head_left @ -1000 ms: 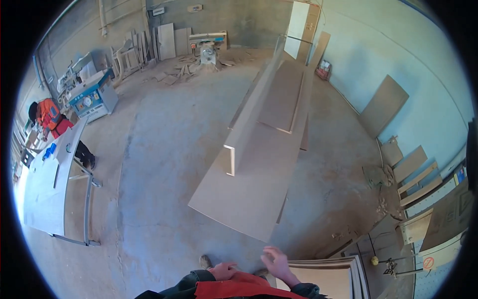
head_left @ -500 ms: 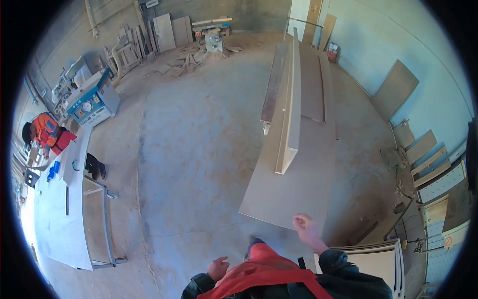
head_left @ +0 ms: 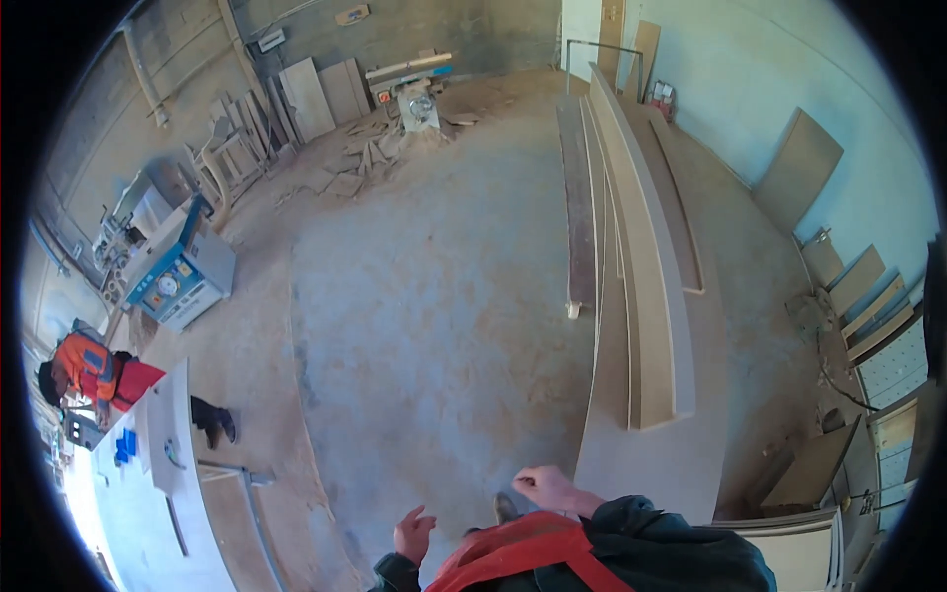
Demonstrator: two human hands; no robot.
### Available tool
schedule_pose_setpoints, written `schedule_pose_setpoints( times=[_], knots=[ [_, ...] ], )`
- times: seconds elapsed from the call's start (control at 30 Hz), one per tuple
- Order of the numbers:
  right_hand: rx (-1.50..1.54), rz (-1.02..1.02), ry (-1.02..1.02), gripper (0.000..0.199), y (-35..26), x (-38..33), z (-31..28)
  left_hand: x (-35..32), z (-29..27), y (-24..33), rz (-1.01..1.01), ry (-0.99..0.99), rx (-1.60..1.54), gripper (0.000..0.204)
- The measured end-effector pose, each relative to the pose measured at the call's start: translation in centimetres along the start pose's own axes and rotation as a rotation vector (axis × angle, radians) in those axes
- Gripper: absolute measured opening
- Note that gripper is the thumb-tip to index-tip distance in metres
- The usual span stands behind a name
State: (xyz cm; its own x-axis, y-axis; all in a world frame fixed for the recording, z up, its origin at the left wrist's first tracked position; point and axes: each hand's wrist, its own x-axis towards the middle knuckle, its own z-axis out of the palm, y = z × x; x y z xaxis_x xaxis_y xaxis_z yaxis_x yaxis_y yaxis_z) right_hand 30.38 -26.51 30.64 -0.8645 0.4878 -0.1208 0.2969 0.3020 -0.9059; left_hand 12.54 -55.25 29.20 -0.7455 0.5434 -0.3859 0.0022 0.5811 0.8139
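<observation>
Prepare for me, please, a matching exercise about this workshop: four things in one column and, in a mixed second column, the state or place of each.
1. Left hand
2. Right hand
3. Long wooden piece
4. Blue-and-white machine

A. Lies lengthwise on a large brown sheet
B. Loosely curled
C. Stands beyond the white-topped table
D. Partly open

Pairs: 1-D, 2-B, 3-A, 4-C

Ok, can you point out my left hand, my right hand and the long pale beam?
Left hand (head_left: 412, 537): head view, the middle of the hand.
Right hand (head_left: 550, 489): head view, the middle of the hand.
Long pale beam (head_left: 641, 252): head view, about midway along its length.
</observation>
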Motion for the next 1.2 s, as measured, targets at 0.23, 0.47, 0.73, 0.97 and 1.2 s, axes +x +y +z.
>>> schedule_pose_setpoints(
  times=[0.23,0.47,0.73,0.97,1.2],
  knots=[
    [0.038,-0.024,0.047,0.019,-4.9,14.5,-1.2,14.0,-8.9,-20.5,-0.069,-0.39,1.091,0.038],
    [0.065,0.204,0.145,0.022,-5.1,26.6,-3.3,34.8,-9.4,-10.1,-0.032,-0.81,1.139,0.032],
    [0.085,0.348,0.305,0.026,-4.5,42.9,-8.8,63.3,-9.4,11.6,0.48,-0.546,0.804,0.03],
    [0.031,0.319,0.247,0.028,-3.0,63.9,-18.2,78.2,-9.1,14.2,-0.463,-0.359,-0.188,0.034],
    [0.144,0.197,0.374,0.029,-2.6,84.4,-28.5,95.8,-6.9,25.5,0.5,-0.798,1.189,0.032]
  ],
)
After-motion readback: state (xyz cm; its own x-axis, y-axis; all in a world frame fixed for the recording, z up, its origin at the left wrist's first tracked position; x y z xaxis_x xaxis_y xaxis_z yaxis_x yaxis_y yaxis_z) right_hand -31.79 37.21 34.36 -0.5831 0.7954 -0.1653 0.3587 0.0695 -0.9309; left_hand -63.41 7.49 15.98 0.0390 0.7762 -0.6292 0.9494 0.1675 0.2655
